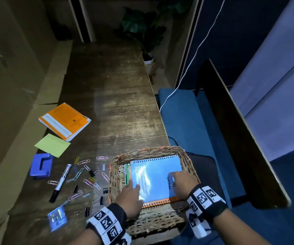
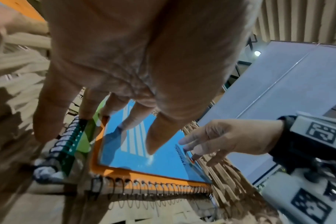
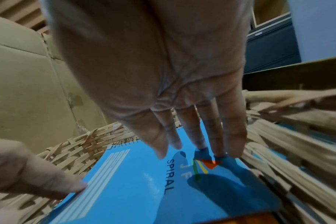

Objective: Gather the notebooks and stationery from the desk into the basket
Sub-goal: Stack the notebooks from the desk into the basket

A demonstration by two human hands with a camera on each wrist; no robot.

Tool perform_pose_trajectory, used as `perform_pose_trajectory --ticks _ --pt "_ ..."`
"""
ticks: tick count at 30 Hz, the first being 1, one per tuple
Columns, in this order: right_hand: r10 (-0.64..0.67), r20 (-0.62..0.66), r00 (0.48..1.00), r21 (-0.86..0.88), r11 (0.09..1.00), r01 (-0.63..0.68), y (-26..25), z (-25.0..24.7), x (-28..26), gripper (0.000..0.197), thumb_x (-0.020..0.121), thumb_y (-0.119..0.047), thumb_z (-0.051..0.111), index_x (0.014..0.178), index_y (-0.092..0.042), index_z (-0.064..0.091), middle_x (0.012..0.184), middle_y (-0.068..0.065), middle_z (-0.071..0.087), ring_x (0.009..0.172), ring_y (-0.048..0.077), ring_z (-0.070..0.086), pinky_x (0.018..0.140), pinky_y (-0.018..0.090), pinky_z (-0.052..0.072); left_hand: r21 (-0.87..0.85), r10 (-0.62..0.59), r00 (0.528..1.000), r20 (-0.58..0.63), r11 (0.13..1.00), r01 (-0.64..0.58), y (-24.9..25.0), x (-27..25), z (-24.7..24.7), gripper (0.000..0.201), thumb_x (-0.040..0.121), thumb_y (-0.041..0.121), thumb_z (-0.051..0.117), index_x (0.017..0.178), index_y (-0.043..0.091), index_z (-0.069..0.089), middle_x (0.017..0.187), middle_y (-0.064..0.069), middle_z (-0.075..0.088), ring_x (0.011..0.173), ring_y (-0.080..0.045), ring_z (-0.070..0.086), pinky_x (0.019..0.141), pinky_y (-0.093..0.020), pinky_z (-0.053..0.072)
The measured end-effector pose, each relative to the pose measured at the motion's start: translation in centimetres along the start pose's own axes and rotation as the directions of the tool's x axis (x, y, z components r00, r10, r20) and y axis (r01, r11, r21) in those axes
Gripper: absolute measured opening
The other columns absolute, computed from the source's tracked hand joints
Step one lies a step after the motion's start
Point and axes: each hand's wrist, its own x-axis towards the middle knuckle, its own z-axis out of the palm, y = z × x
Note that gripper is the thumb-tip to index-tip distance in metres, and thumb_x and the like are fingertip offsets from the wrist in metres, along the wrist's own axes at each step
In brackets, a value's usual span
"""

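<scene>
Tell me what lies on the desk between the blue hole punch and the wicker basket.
In the head view: a black-and-white marker, scattered coloured paper clips and black binder clips lie between the blue hole punch and the wicker basket.

4 notebooks point(image 1: 156, 175), 1 basket point(image 1: 148, 151), 1 marker point(image 1: 60, 183).

dim room, corners of the head view dark; light from above glares on the blue notebook point(image 1: 156, 175) and the counter point(image 1: 110, 96). both wrist views bend at the edges, the near palms blurred.
</scene>
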Motion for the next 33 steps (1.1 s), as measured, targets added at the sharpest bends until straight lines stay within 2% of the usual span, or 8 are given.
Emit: perform_pose_trajectory --ticks 6,11,15,17,20,24,27,33 --pt "0.005 0.096 0.995 -0.018 1.000 -0.003 -1.2 -2.5 0.1 0.034 0.088 -0.027 0.044 0.120 -0.024 0.050 0.123 0.007 0.060 0.110 0.027 0.056 0.080 0.035 0.045 -0.107 0.021 0.999 -0.045 0.994 -0.026 -0.8 -0.4 -1.9 0.047 0.090 0.037 0.046 0.123 0.003 0.045 0.148 -0.021 0.027 0.132 -0.035 0.034 0.105 -0.043 0.036" --pt "-0.267 -0.046 0.963 0.204 0.941 0.271 -7.9 -8.5 0.5 0.051 0.089 -0.043 0.053 0.135 -0.025 0.042 0.119 -0.001 0.060 0.109 0.015 0.057 0.091 0.029 0.046 -0.573 -0.086 0.930 -0.356 0.806 -0.145 -7.1 -1.0 -8.5 0.025 0.092 0.018 0.050 0.114 0.014 0.061 0.096 -0.003 0.065 0.088 -0.016 0.064 0.078 -0.025 0.051" --pt "-0.275 0.087 0.958 0.921 0.388 0.028 -17.5 -10.8 5.1 0.035 0.090 -0.015 0.059 0.125 -0.015 0.052 0.110 0.002 0.061 0.094 0.011 0.060 0.077 0.017 0.053 -0.778 -0.323 0.853 -0.411 0.611 -0.143 -16.5 0.2 -14.5 0.014 0.090 0.020 0.055 0.101 0.018 0.064 0.094 -0.004 0.066 0.091 -0.027 0.065 0.088 -0.047 0.054" --pt "-0.248 0.209 0.946 0.978 0.024 -0.209 -21.7 -10.3 8.9 0.028 0.091 -0.010 0.055 0.118 -0.013 0.055 0.115 0.008 0.062 0.097 0.020 0.061 0.084 0.032 0.054 -0.746 -0.385 0.807 -0.449 0.658 -0.101 -21.2 1.7 -18.2 0.017 0.092 0.019 0.054 0.106 0.016 0.064 0.108 -0.006 0.065 0.102 -0.029 0.062 0.092 -0.047 0.051" --pt "-0.206 0.344 0.916 0.890 -0.239 -0.388 -27.1 -8.9 14.8 0.011 0.093 -0.011 0.048 0.103 -0.010 0.053 0.106 0.012 0.061 0.096 0.026 0.059 0.084 0.038 0.052 -0.620 -0.388 0.790 -0.475 0.785 0.013 -27.4 5.9 -23.8 0.029 0.094 0.019 0.050 0.120 0.007 0.059 0.122 -0.014 0.062 0.112 -0.033 0.058 0.094 -0.041 0.047" --pt "-0.031 0.462 0.887 0.830 -0.337 -0.444 -32.1 -6.5 22.1 0.009 0.090 -0.013 0.054 0.089 -0.005 0.051 0.085 0.013 0.051 0.068 0.021 0.052 0.056 0.032 0.058 -0.563 -0.464 0.739 -0.487 0.815 0.141 -33.1 11.3 -29.3 0.039 0.094 0.016 0.049 0.131 0.002 0.050 0.139 -0.017 0.050 0.125 -0.034 0.049 0.103 -0.038 0.040" --pt "0.021 0.481 0.876 0.809 -0.395 -0.435 -33.7 -5.4 25.5 0.015 0.090 -0.015 0.052 0.088 0.000 0.057 0.081 0.012 0.054 0.073 0.021 0.054 0.083 0.038 0.056 -0.609 -0.541 0.683 -0.491 0.774 0.174 -35.7 14.4 -31.2 0.044 0.094 0.016 0.048 0.136 0.001 0.043 0.142 -0.019 0.046 0.128 -0.036 0.045 0.105 -0.041 0.039" --pt "0.047 0.462 0.885 0.831 -0.372 -0.414 -35.7 -6.4 28.1 0.018 0.093 -0.017 0.046 0.077 -0.012 0.053 0.078 0.004 0.053 0.066 0.014 0.046 0.070 0.029 0.048 -0.359 -0.517 0.764 -0.385 0.847 0.392 -38.6 18.3 -30.6 0.055 0.094 0.047 0.038 0.125 0.004 0.049 0.125 -0.025 0.054 0.115 -0.043 0.049 0.095 -0.049 0.045"
